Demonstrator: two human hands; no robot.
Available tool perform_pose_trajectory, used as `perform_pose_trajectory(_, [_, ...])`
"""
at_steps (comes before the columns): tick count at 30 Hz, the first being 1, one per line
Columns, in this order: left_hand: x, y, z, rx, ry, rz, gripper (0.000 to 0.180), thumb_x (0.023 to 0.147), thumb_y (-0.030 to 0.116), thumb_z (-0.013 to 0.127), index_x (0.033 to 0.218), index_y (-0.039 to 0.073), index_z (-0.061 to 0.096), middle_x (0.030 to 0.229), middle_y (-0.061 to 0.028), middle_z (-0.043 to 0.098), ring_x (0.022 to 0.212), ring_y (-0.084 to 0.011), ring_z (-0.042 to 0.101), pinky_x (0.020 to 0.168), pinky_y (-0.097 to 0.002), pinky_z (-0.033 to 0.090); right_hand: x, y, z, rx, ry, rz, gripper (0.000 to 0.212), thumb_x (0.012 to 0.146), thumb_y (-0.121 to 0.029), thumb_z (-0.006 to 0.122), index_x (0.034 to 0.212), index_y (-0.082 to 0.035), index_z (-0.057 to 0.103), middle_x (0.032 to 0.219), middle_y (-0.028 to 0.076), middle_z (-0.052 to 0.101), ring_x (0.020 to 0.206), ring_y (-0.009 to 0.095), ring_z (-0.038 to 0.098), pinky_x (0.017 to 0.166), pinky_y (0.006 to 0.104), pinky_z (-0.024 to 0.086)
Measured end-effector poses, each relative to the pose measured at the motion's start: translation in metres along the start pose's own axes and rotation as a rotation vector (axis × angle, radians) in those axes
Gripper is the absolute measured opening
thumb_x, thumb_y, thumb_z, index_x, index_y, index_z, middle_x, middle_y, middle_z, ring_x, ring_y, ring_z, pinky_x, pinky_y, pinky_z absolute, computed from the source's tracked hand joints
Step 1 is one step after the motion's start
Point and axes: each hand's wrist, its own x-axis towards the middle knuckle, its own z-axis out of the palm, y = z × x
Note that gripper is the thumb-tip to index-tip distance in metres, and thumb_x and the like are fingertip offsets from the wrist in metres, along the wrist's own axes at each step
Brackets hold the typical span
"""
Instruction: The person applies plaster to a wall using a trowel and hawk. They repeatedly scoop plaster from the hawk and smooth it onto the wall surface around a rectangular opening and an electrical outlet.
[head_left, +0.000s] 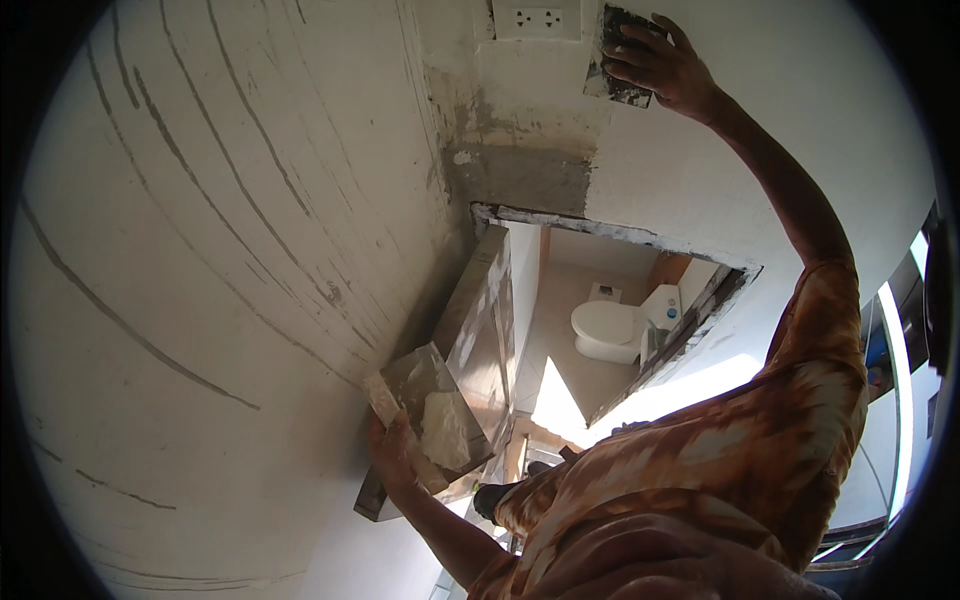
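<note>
My left hand [396, 458] grips the edge of a plaster hawk [407, 376], a flat square board smeared with filler. A lump of white plaster [446, 430] sits on it. Stretched up to the wall, my right hand [672, 72] is closed over a dark, plaster-stained plastering trowel [627, 88]. The trowel's flat blade lies against or very close to the white wall [760, 60]; how the fingers wrap its handle is partly hidden. Just left of the trowel is a rough grey patch [520, 175] of bare render below smoother, patchy white plaster.
A white double socket [538, 22] is set in the wall left of the trowel. Below me, a doorway with a stained frame [600, 228] shows a white toilet [606, 325]. An open door [480, 350] stands beside the hawk. Dark streaks [160, 130] mark the left wall.
</note>
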Motion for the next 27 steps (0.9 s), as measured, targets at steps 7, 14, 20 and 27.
perform_pose_trajectory(7, [-0.003, 0.000, -0.004, 0.093, 0.091, -0.007, 0.041, 0.090, 0.015, 0.065, 0.127, -0.001, 0.059, 0.104, -0.0007, 0.060, 0.092, -0.0109, 0.053, 0.084, -0.0275, 0.042, -0.003, 0.018, 0.030, 0.018, -0.007, -0.092, 0.038, 0.075, -0.016, 0.076, 0.112, -0.022, 0.068, 0.123, -0.003, 0.064, 0.126, 0.027, 0.051, 0.106, 0.0578, 0.042])
perform_pose_trajectory(14, [-0.003, 0.000, -0.004, 0.020, 0.003, 0.071, 0.040, 0.090, 0.017, 0.067, 0.125, -0.001, 0.060, 0.102, -0.0003, 0.060, 0.090, -0.0120, 0.054, 0.083, -0.0284, 0.043, -0.065, -0.009, -0.019, -0.084, -0.256, 0.148, 0.048, 0.080, -0.007, 0.069, 0.125, -0.023, 0.064, 0.133, -0.005, 0.059, 0.133, 0.020, 0.046, 0.115, 0.0458, 0.035])
perform_pose_trajectory(20, [0.002, -0.002, -0.006, 0.110, -0.011, 0.019, 0.040, 0.090, 0.016, 0.067, 0.125, 0.000, 0.060, 0.103, 0.0000, 0.061, 0.091, -0.0120, 0.055, 0.084, -0.0284, 0.044, -0.044, -0.023, -0.043, -0.178, -0.085, 0.375, 0.050, 0.077, -0.003, 0.068, 0.125, -0.017, 0.065, 0.121, -0.001, 0.066, 0.108, 0.020, 0.060, 0.081, 0.0373, 0.051])
perform_pose_trajectory(27, [-0.003, -0.005, -0.010, 0.163, 0.038, 0.024, 0.040, 0.092, 0.016, 0.063, 0.128, -0.001, 0.058, 0.109, -0.0029, 0.060, 0.096, -0.0128, 0.054, 0.086, -0.0287, 0.043, 0.018, -0.022, 0.019, -0.296, -0.109, 0.442, 0.053, 0.079, -0.011, 0.067, 0.131, -0.012, 0.058, 0.114, 0.002, 0.059, 0.093, 0.020, 0.059, 0.066, 0.0325, 0.057])
